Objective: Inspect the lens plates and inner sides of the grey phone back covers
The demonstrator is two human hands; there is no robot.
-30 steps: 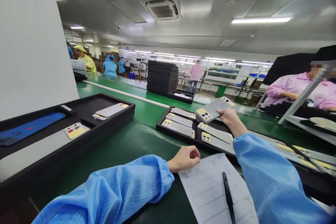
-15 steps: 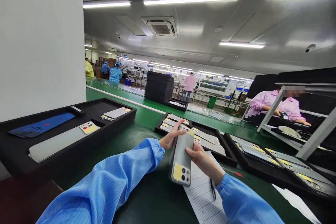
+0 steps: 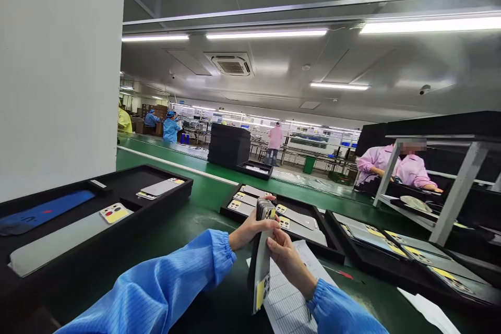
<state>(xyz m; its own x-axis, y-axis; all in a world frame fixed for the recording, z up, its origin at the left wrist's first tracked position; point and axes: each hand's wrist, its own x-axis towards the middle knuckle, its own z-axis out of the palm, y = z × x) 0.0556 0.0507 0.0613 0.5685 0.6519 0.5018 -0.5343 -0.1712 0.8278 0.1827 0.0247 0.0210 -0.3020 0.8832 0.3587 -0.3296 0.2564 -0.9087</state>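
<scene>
A stack of grey phone back covers [image 3: 261, 267] with yellow camera patches stands nearly edge-on between my hands, above the green bench [image 3: 203, 214]. My left hand [image 3: 249, 228] is closed round the upper part of the stack, thumb across the near side. My right hand [image 3: 288, 257] pinches the stack's right side, with its fingertips close to the left thumb. Several layered edges show at the top of the stack. Beneath the right hand lies a printed, ruled sheet of paper [image 3: 282, 292], partly hidden by hand and sleeve.
On the left a black tray [image 3: 127, 186] holds grey covers and a blue one [image 3: 50, 212]. More black trays with covers stand ahead [image 3: 332, 251] and at the right [image 3: 362, 265]. A metal rack [image 3: 456, 193] rises at the right; a person in pink [image 3: 415, 169] sits behind it.
The stack has turned from showing its broad face to nearly edge-on, and its layers now show at the top. Both hands stay on it. The view has tilted upward.
</scene>
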